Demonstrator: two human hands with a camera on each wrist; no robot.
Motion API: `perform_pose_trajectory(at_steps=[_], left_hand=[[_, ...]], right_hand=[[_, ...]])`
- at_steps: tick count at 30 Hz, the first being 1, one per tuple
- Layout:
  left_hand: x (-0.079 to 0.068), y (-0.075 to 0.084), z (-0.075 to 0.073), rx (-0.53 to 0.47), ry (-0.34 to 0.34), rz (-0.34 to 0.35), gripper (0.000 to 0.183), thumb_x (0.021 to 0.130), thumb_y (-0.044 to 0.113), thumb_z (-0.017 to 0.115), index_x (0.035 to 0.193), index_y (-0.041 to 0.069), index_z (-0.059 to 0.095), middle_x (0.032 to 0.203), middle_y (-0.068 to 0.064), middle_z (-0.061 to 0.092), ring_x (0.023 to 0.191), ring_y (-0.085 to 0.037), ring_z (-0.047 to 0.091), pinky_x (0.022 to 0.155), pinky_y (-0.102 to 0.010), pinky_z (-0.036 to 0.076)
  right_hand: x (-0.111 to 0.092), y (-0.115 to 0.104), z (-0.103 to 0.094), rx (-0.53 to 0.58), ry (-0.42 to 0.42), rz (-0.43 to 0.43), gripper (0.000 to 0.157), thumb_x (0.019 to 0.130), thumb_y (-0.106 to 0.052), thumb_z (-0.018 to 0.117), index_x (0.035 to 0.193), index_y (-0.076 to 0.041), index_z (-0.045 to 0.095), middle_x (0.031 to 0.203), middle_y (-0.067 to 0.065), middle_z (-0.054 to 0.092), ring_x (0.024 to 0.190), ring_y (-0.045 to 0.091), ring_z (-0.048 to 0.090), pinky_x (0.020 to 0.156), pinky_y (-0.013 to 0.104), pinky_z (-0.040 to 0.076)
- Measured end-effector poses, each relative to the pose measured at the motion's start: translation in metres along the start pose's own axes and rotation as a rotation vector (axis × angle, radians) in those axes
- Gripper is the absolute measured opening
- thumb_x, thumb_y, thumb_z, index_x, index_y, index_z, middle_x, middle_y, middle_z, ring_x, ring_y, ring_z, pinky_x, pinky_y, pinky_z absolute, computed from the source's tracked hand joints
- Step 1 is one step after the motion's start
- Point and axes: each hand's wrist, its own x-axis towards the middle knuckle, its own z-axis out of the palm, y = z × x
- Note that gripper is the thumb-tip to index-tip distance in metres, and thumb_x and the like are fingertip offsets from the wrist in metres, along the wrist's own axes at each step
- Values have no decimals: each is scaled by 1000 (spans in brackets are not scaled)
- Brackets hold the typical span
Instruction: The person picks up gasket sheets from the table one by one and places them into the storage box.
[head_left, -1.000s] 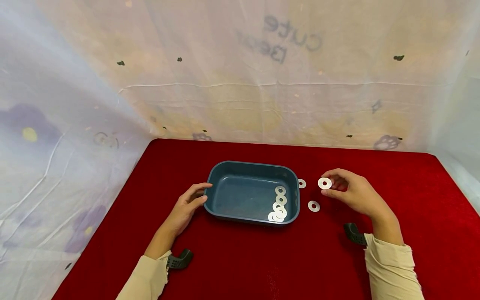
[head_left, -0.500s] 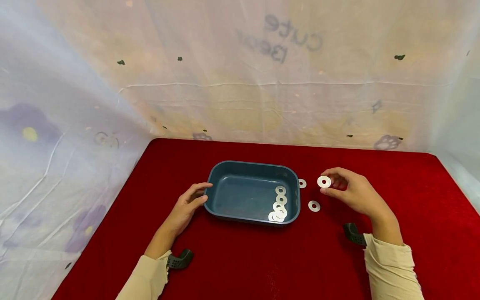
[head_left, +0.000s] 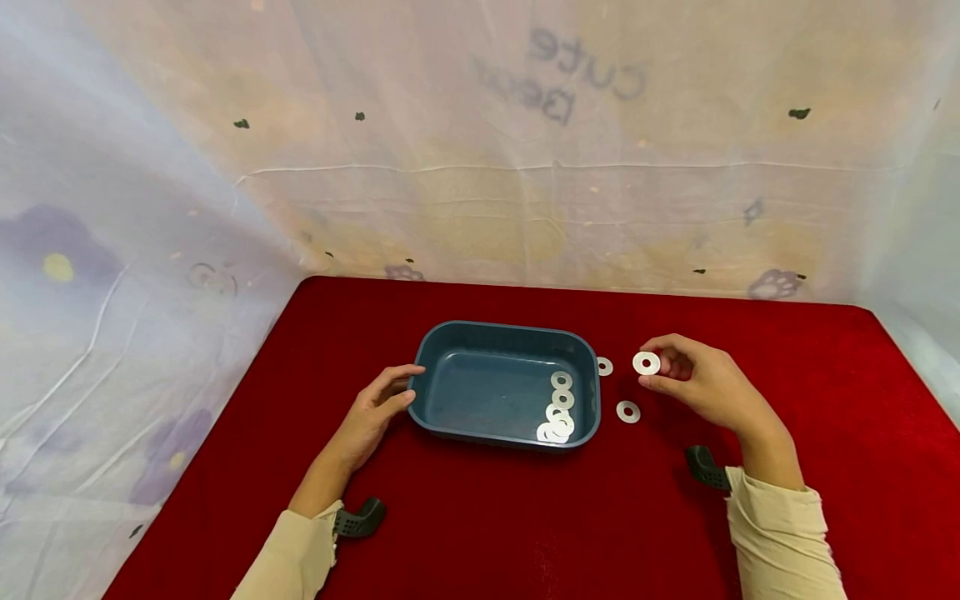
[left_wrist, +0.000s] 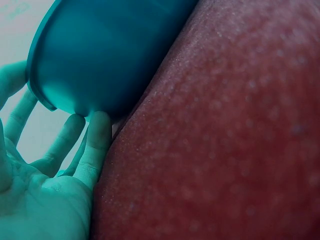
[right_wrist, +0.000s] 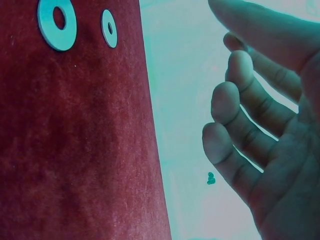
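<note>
In the head view my right hand pinches a flat silver washer between thumb and fingertips, its face toward the camera, above the cloth. That washer does not show in the right wrist view, where the right hand has its fingers bent. Several washers lie overlapping along the right side of a blue-grey rectangular tub. One loose washer is on the cloth below the right hand; another washer lies against the tub's right wall. My left hand touches the tub's left end with extended fingers.
A red cloth covers the table. Pale printed sheeting hangs behind and at both sides. A black wrist mount sticks out at the left sleeve, and a similar black mount at the right.
My right hand has drifted very slightly left and up with the washer. The left hand, the tub and the other washers stay in place.
</note>
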Motion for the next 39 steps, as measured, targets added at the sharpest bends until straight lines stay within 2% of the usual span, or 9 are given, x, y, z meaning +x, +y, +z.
perform_pose_trajectory(at_steps=[9,20,30,39], left_hand=[[1,1,0,-6,-1,-2,41,103,17,52,143,9,48,145,-7,44,120,-13,49,96,-20,44],[1,0,0,-4,6,-8,42,103,17,53,144,8,47,142,3,46,121,-14,48,96,-20,44],[1,1,0,-2,2,-8,42,103,17,53,144,9,47,144,3,45,123,-16,46,97,-20,44],[0,1,0,-2,3,-13,42,103,17,53,144,9,47,142,5,46,122,-13,48,97,-19,44]], right_hand=[[0,0,-1,2,2,-10,31,85,-27,80,113,-21,65,82,-1,53,71,12,50,62,22,43],[1,-2,0,23,-18,18,31,86,-28,79,113,-18,66,82,0,53,71,12,51,62,22,43],[1,-3,0,24,-21,16,32,86,-28,79,114,-17,67,82,1,55,72,12,51,63,22,44],[1,-5,-1,37,-13,7,32,86,-29,79,114,-19,67,83,0,56,72,13,52,63,22,45]])
